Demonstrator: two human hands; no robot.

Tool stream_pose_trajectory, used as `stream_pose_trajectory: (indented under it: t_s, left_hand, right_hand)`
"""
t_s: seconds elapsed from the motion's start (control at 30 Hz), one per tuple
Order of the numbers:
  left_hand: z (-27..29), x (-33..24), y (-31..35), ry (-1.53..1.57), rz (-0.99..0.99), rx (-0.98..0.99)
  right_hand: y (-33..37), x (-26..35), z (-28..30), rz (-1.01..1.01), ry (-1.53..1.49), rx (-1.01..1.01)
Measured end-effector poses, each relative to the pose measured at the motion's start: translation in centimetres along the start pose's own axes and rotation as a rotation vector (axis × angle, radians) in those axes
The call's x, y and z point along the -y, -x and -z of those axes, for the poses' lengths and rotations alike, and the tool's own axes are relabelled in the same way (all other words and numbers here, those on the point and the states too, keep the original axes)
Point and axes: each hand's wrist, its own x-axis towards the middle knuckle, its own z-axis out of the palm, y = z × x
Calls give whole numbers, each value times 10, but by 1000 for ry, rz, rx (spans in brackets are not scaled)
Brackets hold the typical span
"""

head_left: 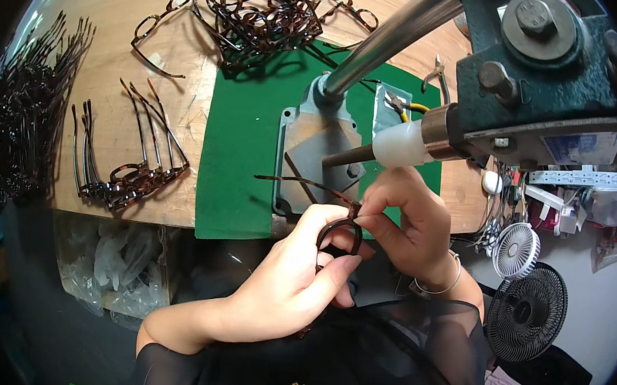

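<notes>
Near the front edge of the green mat, my left hand (280, 290) is closed around a dark tortoiseshell eyeglass frame (358, 240). One rim shows between its thumb and fingers; the other rim is mostly hidden by the hand. A thin temple (298, 180) sticks out to the left from the frame's upper corner. At that corner, the thumb and index finger of my right hand (413, 221) are pinched together, touching the frame by the hinge. Whether a small part sits between those fingertips is hidden.
A green press (541, 89) towers at right, its base (281, 168) on the green mat (235, 185). Tangled eyeglass frames (265, 21) lie behind, with more frames (135, 179) at left. Yellow-handled pliers (404, 112) rest near the press. Fans (527, 310) stand at right.
</notes>
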Motion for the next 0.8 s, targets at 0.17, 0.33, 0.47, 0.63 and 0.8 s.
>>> stream_pose_trajectory:
  t_s: [0.17, 0.33, 0.47, 0.63, 0.8]
  left_hand:
    - [-1, 2, 1, 94, 16, 55]
    - [3, -1, 0, 146, 58, 113]
    - [2, -3, 1, 168, 61, 113]
    - [0, -3, 2, 158, 46, 119]
    - [1, -2, 3, 93, 56, 124]
  right_hand:
    - [-1, -1, 4, 124, 46, -6]
    - [4, -8, -3, -13, -224, -27]
    - [5, -7, -5, 38, -156, -77]
    - [4, -11, -1, 220, -25, -98]
    - [2, -9, 1, 120, -142, -48]
